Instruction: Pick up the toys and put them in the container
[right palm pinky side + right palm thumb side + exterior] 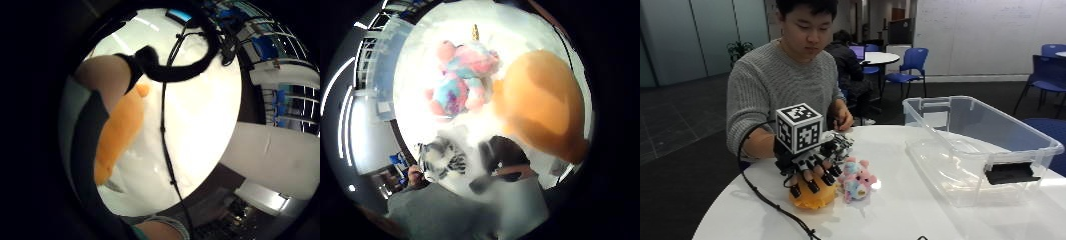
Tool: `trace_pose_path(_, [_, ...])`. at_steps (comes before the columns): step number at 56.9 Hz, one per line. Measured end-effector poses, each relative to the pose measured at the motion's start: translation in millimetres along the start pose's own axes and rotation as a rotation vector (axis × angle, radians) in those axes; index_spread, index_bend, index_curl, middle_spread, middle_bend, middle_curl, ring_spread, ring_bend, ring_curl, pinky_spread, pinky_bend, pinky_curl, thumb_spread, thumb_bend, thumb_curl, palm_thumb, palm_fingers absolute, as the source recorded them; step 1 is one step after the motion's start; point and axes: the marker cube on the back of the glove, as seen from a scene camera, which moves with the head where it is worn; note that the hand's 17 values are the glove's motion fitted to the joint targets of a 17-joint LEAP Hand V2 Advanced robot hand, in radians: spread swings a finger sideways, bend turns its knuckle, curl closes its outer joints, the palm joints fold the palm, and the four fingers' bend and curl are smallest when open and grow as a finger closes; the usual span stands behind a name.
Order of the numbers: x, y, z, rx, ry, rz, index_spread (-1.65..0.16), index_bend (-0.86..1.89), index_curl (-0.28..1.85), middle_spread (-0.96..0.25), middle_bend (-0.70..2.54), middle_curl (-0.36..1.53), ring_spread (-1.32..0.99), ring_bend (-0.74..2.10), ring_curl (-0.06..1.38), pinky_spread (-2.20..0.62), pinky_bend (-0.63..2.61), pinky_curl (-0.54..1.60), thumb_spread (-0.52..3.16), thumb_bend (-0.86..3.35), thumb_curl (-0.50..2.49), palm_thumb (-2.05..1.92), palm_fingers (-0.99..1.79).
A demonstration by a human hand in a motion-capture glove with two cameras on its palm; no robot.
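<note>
1. Step: grasp of the first toy. Right hand (810, 172) sits on top of the orange plush toy (814, 196) on the white round table (906, 220), fingers (814, 186) curled down over its top. Looks like a grip closing; can't tell if it's fully wrapped.
2. Next move, my read: finish the close, lift, carry across to the clear plastic container (986, 150), which stands well apart with nothing visible in it.
3. Orange plush: rounded, soft, fills much of the thumb-side palm view (545, 110), so close to the palm.
4. Pink-and-blue unicorn plush (856, 181) lies just beside it, touching or nearly; gold horn visible (475, 32).
5. Grey striped plush (840, 142) sits behind the hand, near the person.
</note>
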Motion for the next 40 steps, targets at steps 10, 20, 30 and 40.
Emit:
trace_pose_path(10, [-4, -7, 35, -0.098, 0.092, 0.035, -0.37, 0.18, 0.29, -0.16, 0.13, 0.19, -0.12, 0.42, 0.31, -0.02, 1.15, 0.42, 1.26, 0.01, 0.3, 0.27, 0.0])
trace_pose_path(20, [-7, -1, 48, -0.033, 0.114, 0.07, -0.37, 0.16, 0.31, -0.17, 0.21, 0.23, -0.15, 0.49, 0.33, -0.06, 1.14, 0.4, 1.26, -0.01, 0.32, 0.29, 0.07])
trace_pose_path(30, [-12, -3, 44, 0.098, 0.159, 0.067, -0.37, 0.12, 0.3, -0.22, 0.45, 0.33, -0.31, 0.79, 0.4, -0.19, 1.02, 0.35, 1.36, 0.06, 0.39, 0.42, 0.53])
trace_pose_path(40, [-12, 0, 7, 0.084, 0.098, 0.027, -0.37, 0.15, 0.3, -0.27, 0.48, 0.38, -0.42, 0.88, 0.46, -0.32, 1.15, 0.38, 1.23, 0.12, 0.53, 0.62, 0.64])
